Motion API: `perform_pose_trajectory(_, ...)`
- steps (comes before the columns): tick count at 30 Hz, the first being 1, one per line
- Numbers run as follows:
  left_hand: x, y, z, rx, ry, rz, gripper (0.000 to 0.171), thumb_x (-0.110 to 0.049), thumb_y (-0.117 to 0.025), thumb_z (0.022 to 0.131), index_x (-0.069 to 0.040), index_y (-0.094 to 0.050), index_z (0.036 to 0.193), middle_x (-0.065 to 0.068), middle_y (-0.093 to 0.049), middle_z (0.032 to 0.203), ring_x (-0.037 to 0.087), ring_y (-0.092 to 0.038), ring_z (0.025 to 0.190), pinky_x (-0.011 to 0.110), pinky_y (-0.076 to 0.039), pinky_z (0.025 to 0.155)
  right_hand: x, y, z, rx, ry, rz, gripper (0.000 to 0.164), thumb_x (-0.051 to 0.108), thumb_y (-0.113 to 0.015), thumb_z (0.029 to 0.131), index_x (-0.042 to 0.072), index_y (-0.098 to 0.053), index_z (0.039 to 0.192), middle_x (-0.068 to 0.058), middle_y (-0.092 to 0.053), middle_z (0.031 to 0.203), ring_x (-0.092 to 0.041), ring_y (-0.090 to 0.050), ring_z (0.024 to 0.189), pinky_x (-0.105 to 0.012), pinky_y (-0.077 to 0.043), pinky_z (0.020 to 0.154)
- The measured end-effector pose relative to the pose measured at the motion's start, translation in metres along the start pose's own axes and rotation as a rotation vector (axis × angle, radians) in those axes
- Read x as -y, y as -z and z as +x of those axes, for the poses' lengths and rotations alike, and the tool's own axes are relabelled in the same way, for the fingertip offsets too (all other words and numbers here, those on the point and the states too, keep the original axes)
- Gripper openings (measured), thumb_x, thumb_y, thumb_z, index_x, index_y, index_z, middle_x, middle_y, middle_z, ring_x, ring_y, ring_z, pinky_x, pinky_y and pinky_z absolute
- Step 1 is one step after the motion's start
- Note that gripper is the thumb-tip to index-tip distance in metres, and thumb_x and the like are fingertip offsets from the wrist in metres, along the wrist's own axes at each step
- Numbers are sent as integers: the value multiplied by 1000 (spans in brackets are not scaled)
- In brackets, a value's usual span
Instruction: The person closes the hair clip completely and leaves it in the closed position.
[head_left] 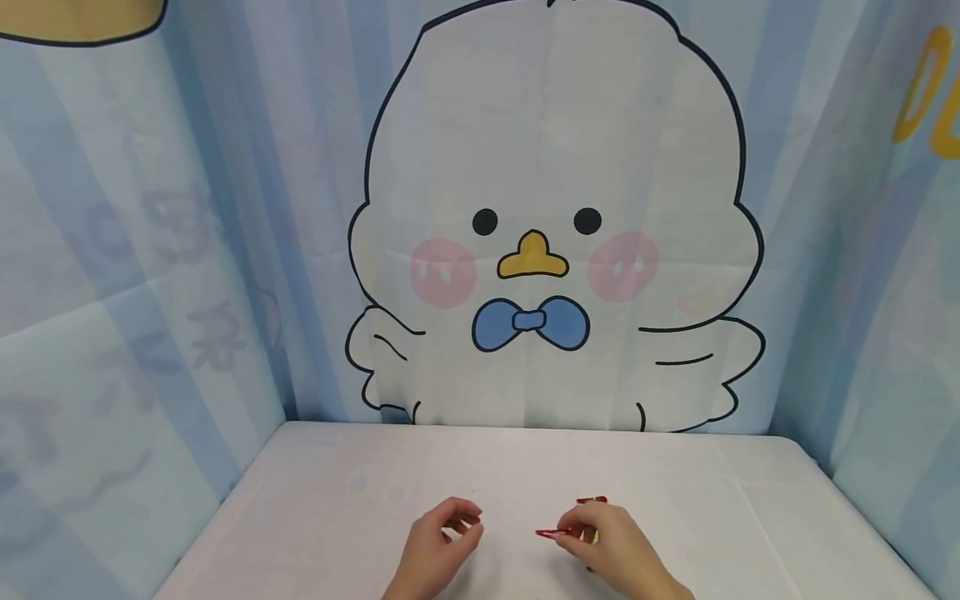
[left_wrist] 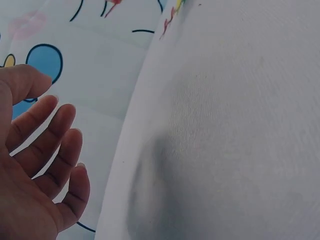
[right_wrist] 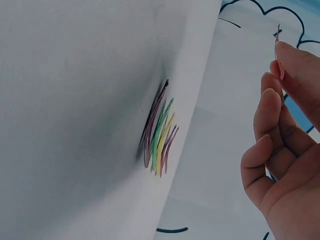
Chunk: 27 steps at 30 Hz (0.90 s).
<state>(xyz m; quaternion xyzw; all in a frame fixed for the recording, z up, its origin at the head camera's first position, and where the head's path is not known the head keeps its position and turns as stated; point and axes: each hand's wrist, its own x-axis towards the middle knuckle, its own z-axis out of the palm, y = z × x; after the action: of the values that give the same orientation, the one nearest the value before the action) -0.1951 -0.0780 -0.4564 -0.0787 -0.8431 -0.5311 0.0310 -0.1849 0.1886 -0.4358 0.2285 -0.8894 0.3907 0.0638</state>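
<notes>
A slim red snap hair clip (head_left: 550, 533) is pinched between the thumb and index finger of my right hand (head_left: 611, 542). In the right wrist view the clip (right_wrist: 281, 67) points upward from the fingertips. Lying side by side on the table are more hair clips: a dark red one (right_wrist: 155, 122), a green one (right_wrist: 160, 135), a yellow one (right_wrist: 162, 149) and red ones (right_wrist: 170, 146). The right hand mostly covers this row in the head view. My left hand (head_left: 441, 546) hovers over the table to the left, fingers loosely bent, holding nothing.
A white-covered table (head_left: 360, 533) spreads under both hands. Behind it hangs a blue and white curtain (head_left: 315, 208) printed with a cartoon chick (head_left: 540, 150). Similar curtains close in the left and right sides.
</notes>
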Motion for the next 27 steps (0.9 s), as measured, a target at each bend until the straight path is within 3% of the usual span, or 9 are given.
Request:
perform_pose_trajectory(6,4,9,-3,4,6,56,16,-14,-74,89,-10,-69,104,-5,-68,95,17,-59,87,38,-46,73,-6,6,-8,44,-34,-26,7,20,-80,86,19,-73,85,18,-57,69,0,-52,60,-25,-44,59)
perform_pose_trajectory(14,10,28,-9,15,-55,138,20,-16,-75,89,-8,-69,106,-1,-68,100,24,-60,91,46,-49,76,-15,13,-18,95,-52,-62,9,21,-81,85,20,-72,84,18,-54,71,0,-47,64,-25,-43,59)
perform_pose_trajectory(21,12,41,-13,-5,-27,221,25,-20,-77,89,-9,-69,109,0,-68,104,24,-58,95,51,-49,85,-22,18,-23,178,-205,-74,10,22,-82,85,17,-73,85,10,-56,73,-8,-48,67,-25,-43,61)
perform_pose_trajectory(27,15,48,-14,-17,-1,246,26,-23,-77,89,-10,-70,110,-1,-68,104,23,-58,96,52,-49,86,-25,15,-29,194,-310,-81,11,20,-83,84,15,-73,84,5,-53,69,-14,-49,68,-25,-42,61)
